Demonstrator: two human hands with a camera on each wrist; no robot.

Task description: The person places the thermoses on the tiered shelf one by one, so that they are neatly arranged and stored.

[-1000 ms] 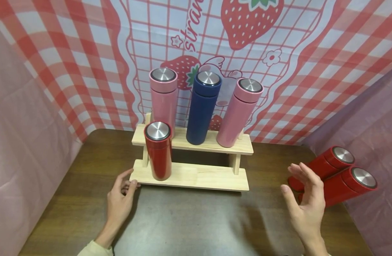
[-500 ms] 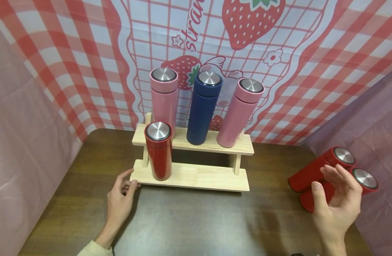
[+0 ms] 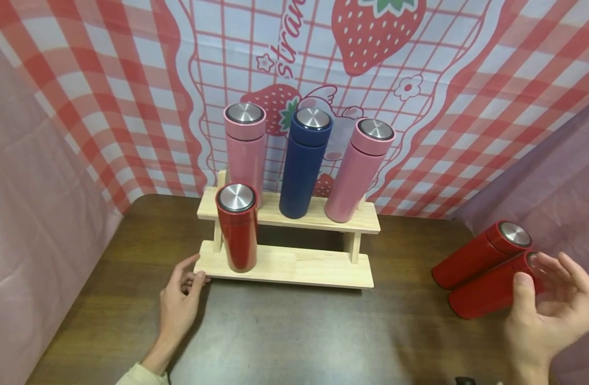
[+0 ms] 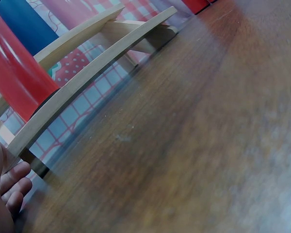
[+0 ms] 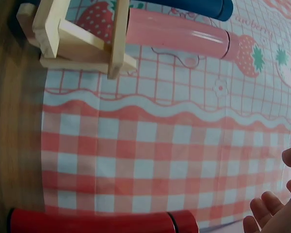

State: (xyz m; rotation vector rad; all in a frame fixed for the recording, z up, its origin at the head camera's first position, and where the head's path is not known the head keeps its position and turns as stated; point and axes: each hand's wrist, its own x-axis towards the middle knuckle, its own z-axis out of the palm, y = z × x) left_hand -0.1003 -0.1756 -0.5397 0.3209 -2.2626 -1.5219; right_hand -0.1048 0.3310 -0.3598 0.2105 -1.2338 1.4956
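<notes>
My left hand (image 3: 179, 299) holds the left end of a two-tier wooden shelf (image 3: 318, 269), thumb at the front corner; the left wrist view shows curled fingers (image 4: 19, 187) beside that end. A red thermos bottle (image 3: 240, 238) stands upright on the lower board, near this hand. Far right, my right hand (image 3: 556, 313) is above the table with fingers spread and slightly bent. It covers the lid end of the nearer red thermos bottle (image 3: 487, 289); contact cannot be told. Another red thermos bottle (image 3: 477, 259) stands just behind that one.
On the upper board stand a pink thermos bottle (image 3: 246, 160), a blue thermos bottle (image 3: 305, 166) and a second pink thermos bottle (image 3: 357, 174). Behind the brown table (image 3: 285, 331) hangs a strawberry-print checked cloth (image 3: 145, 123). Pinkish curtains (image 3: 564, 214) close off both sides.
My right hand has moved rightward, from left of the two red thermos bottles to the lid end of the nearer one. The left hand, shelf and bottles have stayed in place.
</notes>
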